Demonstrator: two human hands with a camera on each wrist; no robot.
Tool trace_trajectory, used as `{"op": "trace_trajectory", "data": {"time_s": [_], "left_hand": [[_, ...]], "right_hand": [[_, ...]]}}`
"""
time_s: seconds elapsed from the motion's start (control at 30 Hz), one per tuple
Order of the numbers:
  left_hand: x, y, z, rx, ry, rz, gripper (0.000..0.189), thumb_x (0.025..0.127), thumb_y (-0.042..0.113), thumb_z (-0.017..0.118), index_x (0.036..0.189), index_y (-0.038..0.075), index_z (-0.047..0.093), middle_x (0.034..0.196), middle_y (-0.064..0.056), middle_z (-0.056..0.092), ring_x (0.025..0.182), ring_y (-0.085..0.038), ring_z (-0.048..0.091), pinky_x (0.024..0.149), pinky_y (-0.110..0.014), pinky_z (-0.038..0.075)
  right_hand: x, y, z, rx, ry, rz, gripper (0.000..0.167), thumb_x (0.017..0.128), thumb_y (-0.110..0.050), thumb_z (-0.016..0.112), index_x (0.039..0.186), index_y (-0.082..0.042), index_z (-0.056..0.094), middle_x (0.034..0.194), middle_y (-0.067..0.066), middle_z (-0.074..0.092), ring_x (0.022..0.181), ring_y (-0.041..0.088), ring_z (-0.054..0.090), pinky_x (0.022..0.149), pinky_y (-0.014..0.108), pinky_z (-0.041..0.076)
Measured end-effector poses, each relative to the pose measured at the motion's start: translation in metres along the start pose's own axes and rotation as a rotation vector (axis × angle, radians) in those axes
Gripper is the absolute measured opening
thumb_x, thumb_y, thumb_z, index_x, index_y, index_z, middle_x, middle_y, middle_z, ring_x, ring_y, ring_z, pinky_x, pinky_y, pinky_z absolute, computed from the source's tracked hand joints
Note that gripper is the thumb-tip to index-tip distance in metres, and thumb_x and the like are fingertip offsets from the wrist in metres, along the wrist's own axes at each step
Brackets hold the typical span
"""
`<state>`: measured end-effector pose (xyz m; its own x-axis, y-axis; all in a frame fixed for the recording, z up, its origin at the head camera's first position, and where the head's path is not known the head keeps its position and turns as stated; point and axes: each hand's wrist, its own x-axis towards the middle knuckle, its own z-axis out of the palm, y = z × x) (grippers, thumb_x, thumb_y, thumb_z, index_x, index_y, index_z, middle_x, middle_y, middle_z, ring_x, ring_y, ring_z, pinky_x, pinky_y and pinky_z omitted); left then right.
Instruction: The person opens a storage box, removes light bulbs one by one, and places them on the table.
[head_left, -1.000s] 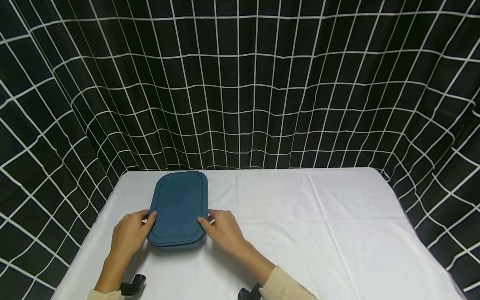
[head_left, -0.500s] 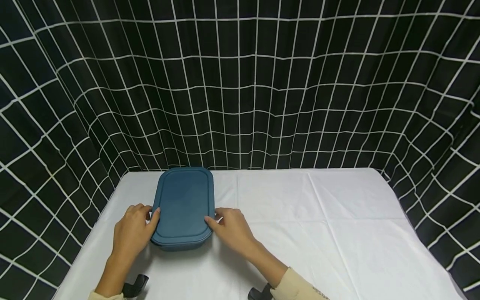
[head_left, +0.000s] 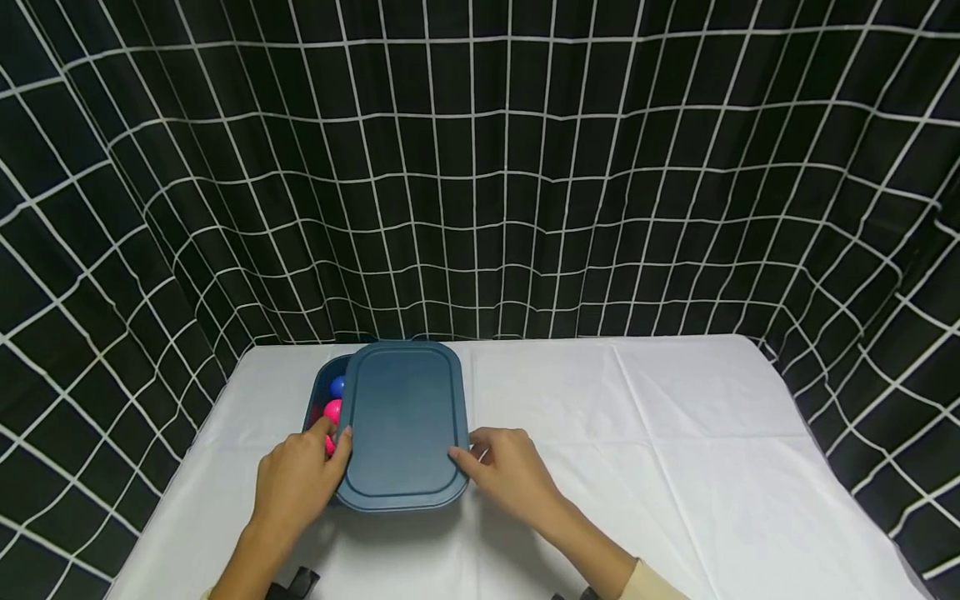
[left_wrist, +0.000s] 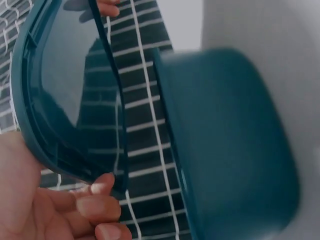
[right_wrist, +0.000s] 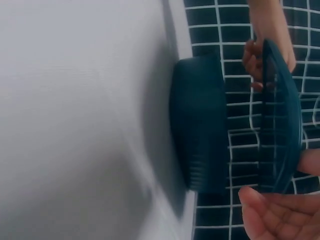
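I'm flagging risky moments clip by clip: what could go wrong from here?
The left hand and right hand grip only the lid's near half, so its far end might dip.
Neither hand holds the box, so a bump could shift it.
The blue ball and pink ball lie exposed; a slipping lid might knock them.

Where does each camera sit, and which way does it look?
Head: on the person's head, facing forward and down at the lid; left hand and right hand show.
Left wrist: on that wrist, facing lid's underside and box; left hand, right-hand fingers show.
Right wrist: on that wrist, facing box and lid edge; both hands show.
Both wrist views share the gap between lid and box.
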<state>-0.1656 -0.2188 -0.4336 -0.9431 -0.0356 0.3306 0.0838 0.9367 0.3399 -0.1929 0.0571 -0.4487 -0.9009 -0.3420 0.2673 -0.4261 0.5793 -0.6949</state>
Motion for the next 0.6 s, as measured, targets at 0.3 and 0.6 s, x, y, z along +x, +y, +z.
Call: {"op": "trace_trajectory", "data": {"time_s": [0.3, 0.6], "left_hand": [[-0.014, 0.027, 0.011, 0.027, -0.059, 0.03, 0.026, 0.099, 0.031, 0.061, 0.088, 0.008, 0.063, 0.056, 0.0, 0.05, 0.049, -0.019, 0.051, 0.04, -0.034, 0.036], [-0.029, 0.048, 0.015, 0.022, -0.257, 0.02, 0.033, 0.099, 0.037, 0.062, 0.1, 0.005, 0.067, 0.06, 0.0, 0.055, 0.057, -0.017, 0.055, 0.047, -0.034, 0.044]], "right_hand": [[-0.025, 0.012, -0.022, -0.068, -0.018, 0.023, 0.023, 0.091, -0.03, 0.077, 0.088, -0.007, 0.076, 0.072, -0.005, 0.068, 0.061, 0.002, 0.056, 0.054, 0.021, 0.049], [-0.055, 0.023, -0.039, -0.091, -0.062, 0.027, 0.025, 0.087, -0.033, 0.081, 0.074, -0.015, 0.069, 0.064, -0.014, 0.056, 0.059, -0.001, 0.048, 0.054, 0.02, 0.045]]}}
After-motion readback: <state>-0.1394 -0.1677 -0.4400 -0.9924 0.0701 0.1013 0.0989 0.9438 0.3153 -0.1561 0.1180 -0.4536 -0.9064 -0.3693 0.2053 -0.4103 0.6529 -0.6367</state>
